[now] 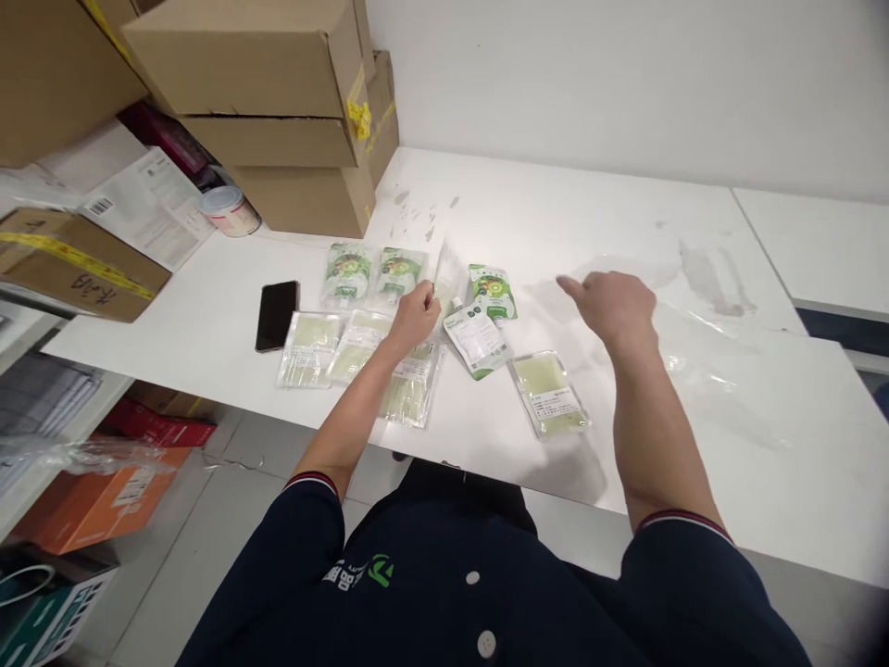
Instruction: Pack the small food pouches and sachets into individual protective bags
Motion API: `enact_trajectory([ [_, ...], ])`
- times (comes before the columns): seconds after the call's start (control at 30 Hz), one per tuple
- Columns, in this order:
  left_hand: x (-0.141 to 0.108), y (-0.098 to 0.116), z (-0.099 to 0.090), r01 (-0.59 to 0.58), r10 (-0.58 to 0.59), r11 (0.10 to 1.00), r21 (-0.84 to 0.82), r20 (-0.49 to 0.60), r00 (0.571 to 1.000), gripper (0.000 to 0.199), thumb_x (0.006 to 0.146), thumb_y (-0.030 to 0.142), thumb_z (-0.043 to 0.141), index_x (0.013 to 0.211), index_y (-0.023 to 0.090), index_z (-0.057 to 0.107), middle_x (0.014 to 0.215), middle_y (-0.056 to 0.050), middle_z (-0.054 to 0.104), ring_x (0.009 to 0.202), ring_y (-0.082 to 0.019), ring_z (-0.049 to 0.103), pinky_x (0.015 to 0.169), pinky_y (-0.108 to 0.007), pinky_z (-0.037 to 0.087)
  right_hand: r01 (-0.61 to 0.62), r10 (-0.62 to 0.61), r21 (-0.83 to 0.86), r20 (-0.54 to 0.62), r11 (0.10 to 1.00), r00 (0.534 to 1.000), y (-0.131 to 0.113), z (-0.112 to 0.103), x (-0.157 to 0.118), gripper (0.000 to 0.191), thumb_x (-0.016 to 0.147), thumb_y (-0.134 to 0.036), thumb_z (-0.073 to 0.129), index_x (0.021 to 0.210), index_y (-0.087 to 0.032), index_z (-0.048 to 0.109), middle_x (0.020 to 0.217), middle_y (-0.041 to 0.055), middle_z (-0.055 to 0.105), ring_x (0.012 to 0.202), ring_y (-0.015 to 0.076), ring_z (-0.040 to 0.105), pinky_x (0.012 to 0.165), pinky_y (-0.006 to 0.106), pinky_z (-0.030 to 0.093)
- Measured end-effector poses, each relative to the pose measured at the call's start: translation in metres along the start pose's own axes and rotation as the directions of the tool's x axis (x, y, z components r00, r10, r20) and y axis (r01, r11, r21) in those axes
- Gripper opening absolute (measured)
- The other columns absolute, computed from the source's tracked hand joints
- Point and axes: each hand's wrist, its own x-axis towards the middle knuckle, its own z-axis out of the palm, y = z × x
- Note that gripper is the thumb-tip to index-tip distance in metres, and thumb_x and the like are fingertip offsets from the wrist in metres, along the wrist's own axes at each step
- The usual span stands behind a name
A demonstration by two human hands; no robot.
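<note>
My left hand (pixel 415 313) is closed, pinching a thin translucent plastic bag (pixel 451 267) that stands up from the table. My right hand (pixel 615 308) is raised to the right, one digit stretched out leftward, the other fingers mostly hidden; nothing shows in it. Below and between the hands lie a white-and-green spout pouch (pixel 478 341) and a green fruit-print pouch (pixel 494 289). A clear packet of pale green contents (pixel 548 394) with a white label lies nearer the front edge. Similar packets (pixel 310 347) lie beside and under my left forearm, with two bagged fruit-print pouches (pixel 348 271) behind them.
Clear plastic sheeting (pixel 715 371) spreads over the table's right side. A black phone (pixel 276 316) lies left of the packets. Cardboard boxes (pixel 278 139) are stacked at the back left, near a round tin (pixel 231 211) and a taped box (pixel 80 264). The white table (pixel 479 449) ends close to my body.
</note>
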Motion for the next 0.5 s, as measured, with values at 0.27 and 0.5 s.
enact_trajectory([
  [0.27, -0.018, 0.004, -0.021, -0.3, 0.322, 0.937, -0.176, 0.108, 0.941, 0.024, 0.092, 0.038, 0.045, 0.074, 0.022, 0.045, 0.114, -0.009, 0.066, 0.103, -0.017, 0.061, 0.087, -0.03, 0.045, -0.044, -0.418, 0.881, 0.267, 0.471, 0.868, -0.095, 0.039, 0.044, 0.063, 0.071, -0.084, 0.051, 0.082, -0.023, 0.063, 0.078, 0.008, 0.068, 0.08, 0.0244, 0.064, 0.072, 0.04, 0.054],
  [0.5, 0.054, -0.048, -0.05, 0.115, -0.117, 0.993, 0.028, 0.1, 0.988, 0.056, 0.097, 0.055, 0.024, 0.096, 0.018, 0.066, 0.109, -0.012, 0.07, 0.107, -0.023, 0.062, 0.096, -0.035, 0.044, 0.199, -0.236, 0.928, -0.127, 0.316, 0.963, -0.091, 0.018, 0.06, 0.042, 0.071, -0.066, 0.065, 0.08, -0.026, 0.057, 0.079, 0.0025, 0.062, 0.078, 0.0216, 0.061, 0.063, 0.036, 0.051],
])
